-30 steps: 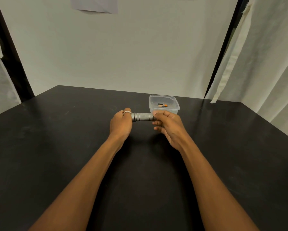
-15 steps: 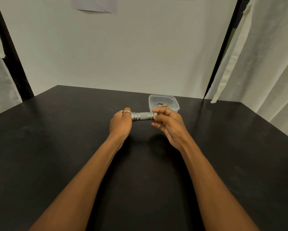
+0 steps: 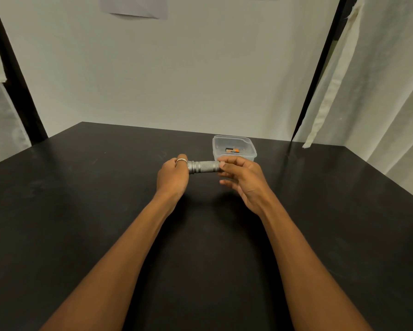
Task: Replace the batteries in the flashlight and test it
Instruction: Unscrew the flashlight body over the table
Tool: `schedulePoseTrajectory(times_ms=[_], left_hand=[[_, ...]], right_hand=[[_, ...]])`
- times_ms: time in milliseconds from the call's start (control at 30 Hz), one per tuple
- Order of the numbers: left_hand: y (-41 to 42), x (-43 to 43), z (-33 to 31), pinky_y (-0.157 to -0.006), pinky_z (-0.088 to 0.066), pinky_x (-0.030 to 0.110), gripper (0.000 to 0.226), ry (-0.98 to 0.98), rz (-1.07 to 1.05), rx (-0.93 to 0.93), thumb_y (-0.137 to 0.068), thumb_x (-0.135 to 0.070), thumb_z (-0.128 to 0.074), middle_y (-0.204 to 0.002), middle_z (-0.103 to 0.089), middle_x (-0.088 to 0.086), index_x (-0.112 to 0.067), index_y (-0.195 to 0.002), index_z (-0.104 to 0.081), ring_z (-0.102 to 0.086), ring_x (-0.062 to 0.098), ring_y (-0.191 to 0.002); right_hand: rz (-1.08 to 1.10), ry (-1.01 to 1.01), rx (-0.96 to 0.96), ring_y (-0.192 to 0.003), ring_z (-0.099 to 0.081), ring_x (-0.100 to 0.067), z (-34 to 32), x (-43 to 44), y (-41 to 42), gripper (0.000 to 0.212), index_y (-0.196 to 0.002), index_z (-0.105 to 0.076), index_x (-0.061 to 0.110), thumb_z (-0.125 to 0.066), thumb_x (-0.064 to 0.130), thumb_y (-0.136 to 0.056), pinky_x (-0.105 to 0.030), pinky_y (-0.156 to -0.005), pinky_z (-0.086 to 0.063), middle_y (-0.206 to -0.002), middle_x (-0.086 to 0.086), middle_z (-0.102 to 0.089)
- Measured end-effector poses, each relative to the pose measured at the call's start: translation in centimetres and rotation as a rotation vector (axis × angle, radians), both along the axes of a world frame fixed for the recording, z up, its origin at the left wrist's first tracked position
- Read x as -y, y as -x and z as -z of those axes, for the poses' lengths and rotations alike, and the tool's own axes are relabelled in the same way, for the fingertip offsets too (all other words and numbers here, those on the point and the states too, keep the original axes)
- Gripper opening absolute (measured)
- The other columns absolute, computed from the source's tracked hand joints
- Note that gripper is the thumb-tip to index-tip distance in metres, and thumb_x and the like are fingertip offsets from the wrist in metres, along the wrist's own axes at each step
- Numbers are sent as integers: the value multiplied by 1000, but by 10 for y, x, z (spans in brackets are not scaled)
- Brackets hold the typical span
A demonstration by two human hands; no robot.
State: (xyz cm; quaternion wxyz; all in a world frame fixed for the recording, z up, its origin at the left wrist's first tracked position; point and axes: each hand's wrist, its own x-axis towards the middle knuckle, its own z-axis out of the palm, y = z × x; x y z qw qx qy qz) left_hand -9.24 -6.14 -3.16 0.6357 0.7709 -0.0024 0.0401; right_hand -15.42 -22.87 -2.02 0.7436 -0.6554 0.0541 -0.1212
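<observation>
Above the black table (image 3: 81,235), head view — both hands hold the flashlight (image 3: 204,167) level in the air, its long axis running left to right, just in front of the clear plastic container (image 3: 234,142).

Left hand (image 3: 173,176): fingers curled tight around one end of the barrel, which is hidden inside the fist; a ring (image 3: 181,160) shows on one finger. Grip unchanged across the last second.

Right hand (image 3: 245,179): a second ago it was wrapped closely over the other end. Now the thumb and fingertips (image 3: 223,163) only pinch the end of the barrel, while the lower fingers have spread and come away from the body. Reads as a re-grip between turns — judged to be unscrewing the end cap, though no gap or loose cap can be made out yet.

Container: sits on the table beyond the right hand, not touched. Inside it lies a battery (image 3: 232,150), orange and black; whether there is one or more I cannot tell.

Task status, judged: early. Flashlight apparently not yet open, battery in the tub not yet picked up, no test made. Next need — firm counter-hold by the left fist while the right twists.
</observation>
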Motion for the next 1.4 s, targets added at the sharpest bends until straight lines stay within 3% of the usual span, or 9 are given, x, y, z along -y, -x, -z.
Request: schedulePoseTrajectory(times_ms=[333, 467, 567, 733, 933, 1033, 1167, 1300, 1400], left_hand=[[1, 0, -2, -67, -41, 38, 34, 15, 6, -5, -99, -39, -38, -79, -56, 6, -16, -85, -58, -47, 21, -69], [2, -1, -2, -67, -42, 38, 33, 16, 9, -4, -97, -40, -38, -79, -57, 7, -16, -84, -58, -47, 21, -70], [3, -1, -2, -65, -40, 38, 33, 17, 14, -2, -96, -40, -38, -77, -55, 6, -16, -84, -58, -45, 21, -68], [4, -1, -3, -65, -41, 38, 34, 11, 4, -10, -96, -40, -38, -80, -58, 7, -15, -84, -59, -47, 21, -68], [4, -1, -4, -66, -43, 38, 35, 19, -7, -21, -96, -40, -38, -83, -61, 8, -15, -86, -61, -50, 21, -71], [6, -1, -5, -66, -42, 38, 36, 9, 2, -17, -97, -40, -39, -82, -60, 8, -15, -86, -61, -48, 21, -70], [6, -1, -6, -66, -41, 38, 35, 6, 10, -15, -96, -40, -39, -80, -58, 7, -15, -84, -60, -46, 21, -69], [6, -2, -6, -67, -42, 38, 33, 6, 6, -14, -96, -40, -38, -81, -57, 7, -16, -84, -58, -47, 21, -70], [7, -2, -6, -67, -43, 38, 31, 43, -3, -20, -99, -39, -38, -81, -57, 6, -17, -84, -56, -49, 20, -72]], right_hand=[[-74, -4, 86, -106, -72, -21, 1, 5, 1, 33, -106, -77, 10, -66, -15, -87, -37, -92, -60, -108, -5, -77], [-39, -54, -12, -88, -73, -18, -2, 2, 2, 15, -109, -73, 10, -69, 20, -98, -28, -72, -61, -98, -6, -75], [21, 118, -83, -66, -66, -11, 1, -1, 1, 31, -96, -74, 9, -67, 39, -98, -24, -60, -56, -78, -5, -70], [-40, -8, 11, -82, -70, -16, 0, 2, 2, 8, -99, -77, 8, -72, 12, -95, -24, -66, -57, -89, -7, -76], [-104, -53, 58, -96, -71, -20, -1, 5, 3, 25, -105, -77, 11, -68, -7, -90, -26, -77, -60, -105, -11, -73], [-80, -70, -3, -86, -71, -16, -1, 2, 2, 17, -111, -74, 8, -72, 13, -94, -26, -71, -58, -100, -8, -75], [25, 119, -83, -65, -60, -8, 2, 0, -1, 33, -99, -75, 5, -70, 38, -96, -22, -57, -49, -80, -6, -68], [-17, 38, -8, -80, -67, -13, 1, 4, 0, 12, -102, -77, 7, -73, 15, -94, -24, -63, -51, -94, -8, -76], [-18, -36, 43, -95, -68, -22, -1, 10, 2, 18, -105, -77, 9, -71, -1, -90, -25, -68, -55, -108, -13, -74]])
